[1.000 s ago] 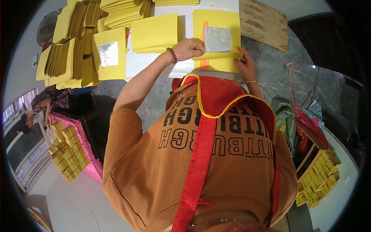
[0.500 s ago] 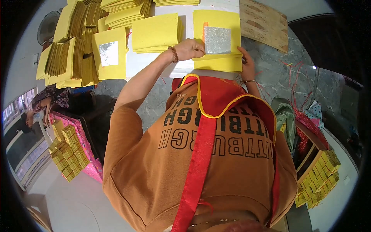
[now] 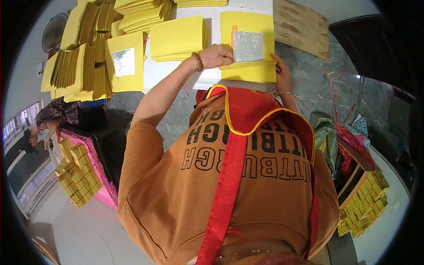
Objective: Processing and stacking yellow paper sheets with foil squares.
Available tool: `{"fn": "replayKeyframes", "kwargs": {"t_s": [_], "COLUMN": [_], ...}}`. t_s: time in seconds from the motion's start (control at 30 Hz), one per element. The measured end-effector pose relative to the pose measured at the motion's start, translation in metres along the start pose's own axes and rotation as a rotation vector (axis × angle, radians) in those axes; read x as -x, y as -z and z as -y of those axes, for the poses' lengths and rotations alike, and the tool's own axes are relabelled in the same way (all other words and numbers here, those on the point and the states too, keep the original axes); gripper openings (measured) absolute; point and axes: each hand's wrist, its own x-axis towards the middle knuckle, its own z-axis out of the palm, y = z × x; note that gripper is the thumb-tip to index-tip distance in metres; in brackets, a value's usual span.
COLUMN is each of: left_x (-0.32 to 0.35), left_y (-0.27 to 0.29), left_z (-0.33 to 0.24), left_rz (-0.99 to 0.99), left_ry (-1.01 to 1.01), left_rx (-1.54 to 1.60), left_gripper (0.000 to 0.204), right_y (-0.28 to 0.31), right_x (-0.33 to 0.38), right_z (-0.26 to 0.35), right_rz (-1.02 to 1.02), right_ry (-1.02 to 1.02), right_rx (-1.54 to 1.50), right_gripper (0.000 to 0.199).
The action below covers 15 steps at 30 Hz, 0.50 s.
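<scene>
In front of me lies a yellow paper sheet [image 3: 247, 21] with a silver foil square [image 3: 247, 45] and a narrow orange strip on its face. The sheet's near edge is turned up into a fold. My left hand [image 3: 217, 56] has its fingers curled closed at the left end of that fold, by the foil's lower left corner. At the fold's right end, my right hand [image 3: 282, 73] grips the paper's edge, its fingertips partly hidden. To the left lie a small pile of yellow sheets [image 3: 176, 37] and another foil-marked yellow sheet [image 3: 114, 44].
Stacks of folded yellow paper [image 3: 73, 66] fill the white table's left side. A wooden board [image 3: 300, 28] lies beyond its right edge. At far left a person [image 3: 55, 112] works beside a pink-covered table with yellow bundles [image 3: 77, 172]. More bundles [image 3: 364, 205] stand at lower right.
My hands stay at the two ends of the fold, with almost no visible movement. The person at far left has shifted their arms slightly.
</scene>
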Motion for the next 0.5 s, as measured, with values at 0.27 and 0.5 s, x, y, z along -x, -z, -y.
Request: {"fn": "replayKeyframes", "kwargs": {"t_s": [0.27,0.5], "left_x": [-0.0014,-0.001], "left_y": [0.0011,0.0009], "left_z": [0.0035,0.0048], "left_rz": [0.059,0.058], "left_ry": [0.0,0.001], "left_rx": [-0.002,-0.01], "left_gripper": [0.024,0.026], "right_y": [0.0016,0.0024], "right_x": [0.0005,0.0], "right_z": [0.0026,0.0023], "right_rz": [0.019,0.021], "right_ry": [-0.014,-0.023], "right_rx": [-0.001,0.003], "right_gripper": [0.045,0.045]}}
